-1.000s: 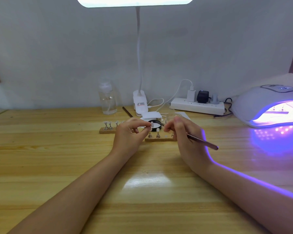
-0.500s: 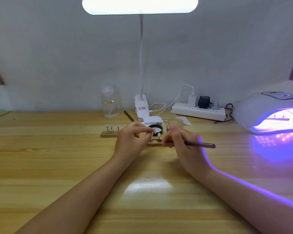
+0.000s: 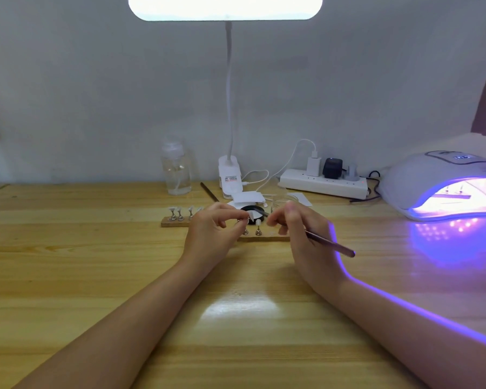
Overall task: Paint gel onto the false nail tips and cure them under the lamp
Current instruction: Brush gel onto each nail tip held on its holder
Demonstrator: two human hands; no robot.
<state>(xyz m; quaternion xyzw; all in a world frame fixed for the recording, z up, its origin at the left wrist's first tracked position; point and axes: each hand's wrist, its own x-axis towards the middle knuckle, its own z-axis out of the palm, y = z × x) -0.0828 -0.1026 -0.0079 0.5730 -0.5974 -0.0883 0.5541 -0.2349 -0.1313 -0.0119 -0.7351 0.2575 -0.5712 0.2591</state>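
Pale grey matte wall behind; glossy yellow pine-grain tabletop (image 3: 68, 276) w/ a bright glare patch near centre. Overhead at 12 o'clock, an oblong white lamp head (image 3: 225, 7) on a thin bendy white neck, clipped to a white base at the back edge.

Left hand (image 3: 211, 234), grip curled, thumb + fingertips pinching a small metal-stemmed stand carrying a whitish nail tip (image 3: 251, 217), lifted just above the wood. Right hand (image 3: 300, 237), grip clamped on a slim brush (image 3: 331, 244) w/ a dark reddish metallic handle; handle end points to 4 o'clock, bristle end runs toward 10 o'clock and meets the held tip. Exact contact too small to tell.

Just beyond the hands: a short flat wooden strip (image 3: 264, 237) w/ two upright metal stands, one topped by a small white oval tip. At 9 o'clock of it, partly behind the left hand, a second wooden strip (image 3: 174, 222) w/ several more stands + curved pale tips. Round black gel pot (image 3: 253, 210) sits behind the fingers, white folded card beside it.

At 3 o'clock, well apart: domed white plastic curing lamp (image 3: 438, 183), arched mouth glowing violet, purple LED dots reflected on the wood; violet rim-light along the right forearm.

Back row: clear plastic pump bottle (image 3: 176, 171), white power strip (image 3: 323, 183) w/ white + black plugs, looping white cable, a thin dark stick lying near the clip base.
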